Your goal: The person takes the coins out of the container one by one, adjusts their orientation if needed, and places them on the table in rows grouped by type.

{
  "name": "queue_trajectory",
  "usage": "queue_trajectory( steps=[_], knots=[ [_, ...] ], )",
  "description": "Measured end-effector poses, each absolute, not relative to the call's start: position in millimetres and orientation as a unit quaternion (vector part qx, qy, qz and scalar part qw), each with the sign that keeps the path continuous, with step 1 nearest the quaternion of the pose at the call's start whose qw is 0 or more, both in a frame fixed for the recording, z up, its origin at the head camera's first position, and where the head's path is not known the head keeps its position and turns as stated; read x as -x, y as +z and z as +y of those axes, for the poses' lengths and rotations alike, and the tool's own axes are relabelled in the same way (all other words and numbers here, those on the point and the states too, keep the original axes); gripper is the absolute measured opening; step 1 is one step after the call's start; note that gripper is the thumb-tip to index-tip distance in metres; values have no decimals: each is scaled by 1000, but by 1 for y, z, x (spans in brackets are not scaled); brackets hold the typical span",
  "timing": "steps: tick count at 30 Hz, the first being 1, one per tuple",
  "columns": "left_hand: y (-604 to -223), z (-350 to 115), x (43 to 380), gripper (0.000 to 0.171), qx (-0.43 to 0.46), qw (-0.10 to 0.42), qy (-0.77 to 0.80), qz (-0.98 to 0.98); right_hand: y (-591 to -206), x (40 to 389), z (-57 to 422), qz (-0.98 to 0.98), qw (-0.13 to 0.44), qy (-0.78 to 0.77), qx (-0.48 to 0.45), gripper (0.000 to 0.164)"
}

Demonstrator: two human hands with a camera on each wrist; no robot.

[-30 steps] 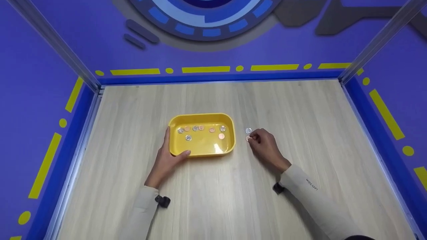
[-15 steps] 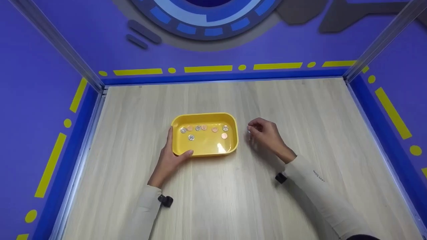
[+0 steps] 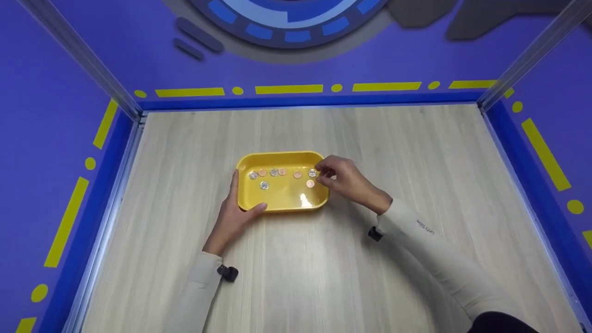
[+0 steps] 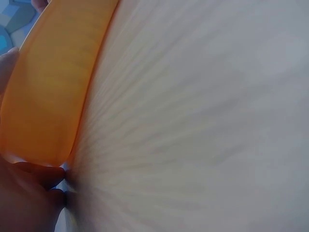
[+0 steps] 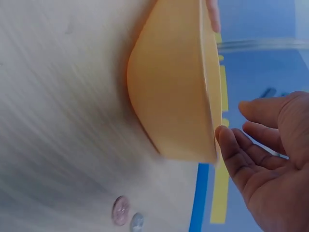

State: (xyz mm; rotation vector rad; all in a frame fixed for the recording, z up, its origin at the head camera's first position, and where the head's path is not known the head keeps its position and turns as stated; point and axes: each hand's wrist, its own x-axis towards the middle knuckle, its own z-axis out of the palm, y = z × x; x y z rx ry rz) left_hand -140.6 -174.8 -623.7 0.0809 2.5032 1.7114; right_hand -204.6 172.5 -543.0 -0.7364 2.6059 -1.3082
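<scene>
A shallow yellow plastic tray lies on the table with several silver and copper-coloured coins inside, mostly along its far side. My left hand holds the tray's near left corner, thumb over the near rim and fingers along the left wall. In the left wrist view, fingers curl at the tray's end. My right hand hovers over the right rim, fingertips just inside. The right wrist view shows its thumb and fingers apart, with no coin between them. One copper coin and one silver coin lie outside the tray.
A pale wood-grain table carries the tray. Blue panels with yellow markings close off the back and both sides. Each sleeve has a small black wrist camera fixed near its cuff.
My right hand has lifted from the two coins beside the tray and moved left over its right rim. My left hand keeps its hold, and the coins inside lie as before.
</scene>
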Motion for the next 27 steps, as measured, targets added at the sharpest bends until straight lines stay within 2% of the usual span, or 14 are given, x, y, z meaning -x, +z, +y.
queue_trajectory(
  steps=[5,11,18,21,24,27],
  knots=[
    [-621,-175,142,129,-30,61,558,827,-540,212,158,882,97,-359,290,27],
    [-621,-175,141,128,-30,55,563,824,-543,224,144,885,131,-276,351,21],
    [-622,-175,142,127,-33,57,561,825,-548,233,135,897,168,-189,362,18],
    [-623,-176,141,127,-32,54,563,824,-548,234,129,906,166,-147,360,18],
    [-623,-176,141,127,-34,50,567,822,-549,232,125,915,146,-105,362,14],
    [-623,-175,141,128,-35,50,568,821,-552,231,124,919,124,-81,366,17]
  ],
)
